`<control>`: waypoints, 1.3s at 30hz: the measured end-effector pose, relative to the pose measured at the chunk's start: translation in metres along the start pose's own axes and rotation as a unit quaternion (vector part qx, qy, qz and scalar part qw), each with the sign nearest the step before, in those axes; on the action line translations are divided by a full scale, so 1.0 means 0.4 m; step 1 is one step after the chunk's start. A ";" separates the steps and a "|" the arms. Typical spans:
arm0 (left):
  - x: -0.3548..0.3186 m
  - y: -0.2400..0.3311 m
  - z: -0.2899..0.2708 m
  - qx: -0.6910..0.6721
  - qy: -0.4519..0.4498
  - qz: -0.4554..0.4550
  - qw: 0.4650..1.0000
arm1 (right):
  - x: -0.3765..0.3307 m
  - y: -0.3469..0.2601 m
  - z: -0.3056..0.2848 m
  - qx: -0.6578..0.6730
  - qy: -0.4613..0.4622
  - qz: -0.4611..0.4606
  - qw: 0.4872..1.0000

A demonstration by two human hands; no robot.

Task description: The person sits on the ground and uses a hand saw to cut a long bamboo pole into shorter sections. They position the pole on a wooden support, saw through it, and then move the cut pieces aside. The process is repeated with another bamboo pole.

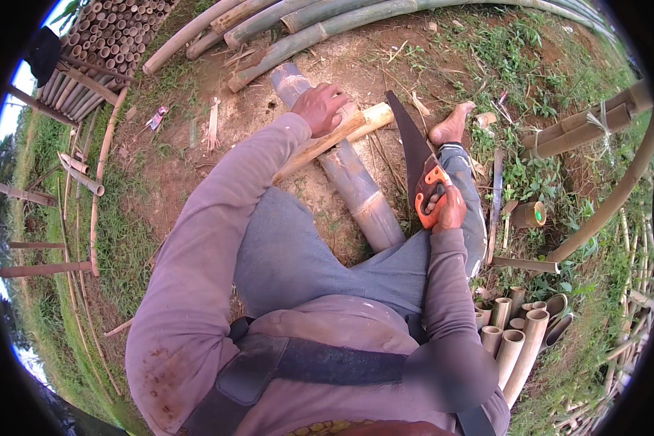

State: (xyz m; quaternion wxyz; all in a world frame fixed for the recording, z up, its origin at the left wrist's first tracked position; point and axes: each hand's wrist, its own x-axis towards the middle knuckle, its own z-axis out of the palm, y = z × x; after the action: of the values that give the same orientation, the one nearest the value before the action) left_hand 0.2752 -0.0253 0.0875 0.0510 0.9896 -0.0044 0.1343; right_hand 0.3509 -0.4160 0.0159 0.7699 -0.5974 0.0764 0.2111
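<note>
Dark strap (pixel 334 363) nearest; right hand (pixel 452 209) clamped on saw (pixel 416 149), left hand (pixel 325 109) well apart from it, against wood (pixel 346 131), grip unclear. Wood lies across round pole (pixel 357 187): a roll could shift it; saw slip could cut nearby bare foot (pixel 452 123)

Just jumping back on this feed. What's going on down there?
A person has their left hand on a pale length of bamboo, which lies across a thicker bamboo pole on the ground. Their right hand grips the orange handle of a saw. The blade points away from the person, beside the pale length's right end; whether they touch is unclear.
</note>
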 end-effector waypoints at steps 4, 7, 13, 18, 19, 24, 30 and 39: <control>0.020 0.023 -0.003 -0.001 -0.042 0.002 0.999 | 0.001 -0.011 0.000 0.007 0.011 0.006 1.000; 0.040 0.039 -0.003 0.027 -0.096 0.014 0.995 | 0.007 -0.018 0.003 0.012 0.008 0.006 1.000; 0.077 0.066 0.010 0.098 -0.191 0.030 0.976 | 0.022 -0.032 0.011 0.018 -0.001 0.013 1.000; 0.091 0.075 0.020 0.080 -0.202 0.037 0.975 | 0.024 -0.031 0.009 0.018 -0.001 0.008 1.000; 0.090 0.070 0.029 0.080 -0.192 0.043 0.977 | 0.024 -0.030 0.009 0.015 0.001 0.006 1.000; 0.084 0.054 0.050 0.055 -0.155 0.070 0.984 | 0.024 -0.030 0.010 0.020 0.002 0.012 1.000; 0.082 0.051 0.055 0.076 -0.137 0.102 0.982 | 0.020 -0.036 0.012 0.016 0.001 0.009 1.000; 0.063 0.049 -0.034 -0.152 -0.238 -0.048 0.958 | 0.027 -0.023 0.008 0.030 0.002 0.016 0.999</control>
State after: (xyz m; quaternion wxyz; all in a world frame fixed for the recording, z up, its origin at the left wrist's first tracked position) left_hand 0.2955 -0.0432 0.1093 0.2043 0.9726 0.0108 -0.1100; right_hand 0.3640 -0.4123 0.0207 0.7836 -0.5733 0.0940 0.2201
